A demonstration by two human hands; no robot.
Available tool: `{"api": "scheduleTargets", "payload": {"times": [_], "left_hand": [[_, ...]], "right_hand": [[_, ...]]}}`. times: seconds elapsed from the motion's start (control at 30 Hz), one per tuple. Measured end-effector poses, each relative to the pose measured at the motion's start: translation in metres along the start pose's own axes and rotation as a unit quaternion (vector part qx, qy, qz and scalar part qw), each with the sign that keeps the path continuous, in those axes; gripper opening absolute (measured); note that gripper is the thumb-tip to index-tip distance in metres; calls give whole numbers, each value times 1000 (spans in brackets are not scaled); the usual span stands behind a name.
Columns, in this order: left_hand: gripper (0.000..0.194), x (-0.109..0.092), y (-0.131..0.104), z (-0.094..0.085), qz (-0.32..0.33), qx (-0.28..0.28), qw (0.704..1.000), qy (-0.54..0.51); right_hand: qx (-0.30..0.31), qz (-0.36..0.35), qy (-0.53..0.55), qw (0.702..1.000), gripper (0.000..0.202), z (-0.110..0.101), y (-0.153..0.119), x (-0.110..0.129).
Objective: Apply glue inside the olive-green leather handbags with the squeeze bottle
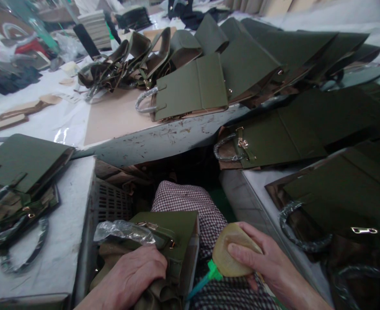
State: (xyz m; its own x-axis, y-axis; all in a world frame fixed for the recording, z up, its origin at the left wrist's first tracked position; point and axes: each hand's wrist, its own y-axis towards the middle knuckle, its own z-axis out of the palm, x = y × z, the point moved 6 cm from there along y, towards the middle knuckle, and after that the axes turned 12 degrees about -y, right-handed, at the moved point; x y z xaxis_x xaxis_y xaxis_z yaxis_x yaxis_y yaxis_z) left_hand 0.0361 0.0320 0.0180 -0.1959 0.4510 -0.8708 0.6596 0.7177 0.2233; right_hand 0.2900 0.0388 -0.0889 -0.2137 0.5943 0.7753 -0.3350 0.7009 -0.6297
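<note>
An olive-green handbag (185, 232) rests in my lap, with plastic film wrapped round its handle (125, 231). My left hand (141, 267) is closed over the near part of the bag, its fingers curled on the bag's material just below the handle. In my right hand (254, 252) is a yellowish squeeze bottle (230, 247) with a bright green collar and a thin bluish nozzle. The bottle tilts down to the left. Its nozzle tip lies close to the handbag's right edge; whether they touch I cannot tell.
A checked cloth (186, 198) covers my lap. Several more green bags lie on the table ahead (112, 125), on the left bench (76, 193) and on the right bench (256, 185). Under the table's left side stands a slotted plastic crate (112, 200).
</note>
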Motion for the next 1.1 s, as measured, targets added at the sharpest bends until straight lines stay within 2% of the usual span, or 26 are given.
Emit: {"api": "scheduleTargets", "payload": {"times": [0.13, 0.27, 0.43, 0.53, 0.67, 0.83, 1.1], "left_hand": [[28, 9, -7, 5, -61, 24, 998, -12], [28, 15, -15, 8, 0, -10, 999, -36], [24, 23, -20, 12, -7, -11, 999, -40], [26, 21, -19, 12, -6, -8, 999, -34], [29, 20, -17, 11, -3, -12, 999, -40], [28, 20, -19, 13, -10, -3, 999, -39], [29, 19, -18, 15, -8, 0, 1000, -21]], "right_hand": [[-68, 5, -59, 996, 52, -13, 5, 5], [-89, 19, -126, 988, 55, -19, 9, 6], [-128, 38, -171, 976, 61, -23, 15, 6], [-154, 36, -194, 968, 57, -25, 13, 8], [-138, 14, -146, 979, 51, -19, 3, 9], [-82, 19, -48, 995, 53, -10, -8, 8], [-19, 26, 16, 999, 53, 1, -15, 19]]}}
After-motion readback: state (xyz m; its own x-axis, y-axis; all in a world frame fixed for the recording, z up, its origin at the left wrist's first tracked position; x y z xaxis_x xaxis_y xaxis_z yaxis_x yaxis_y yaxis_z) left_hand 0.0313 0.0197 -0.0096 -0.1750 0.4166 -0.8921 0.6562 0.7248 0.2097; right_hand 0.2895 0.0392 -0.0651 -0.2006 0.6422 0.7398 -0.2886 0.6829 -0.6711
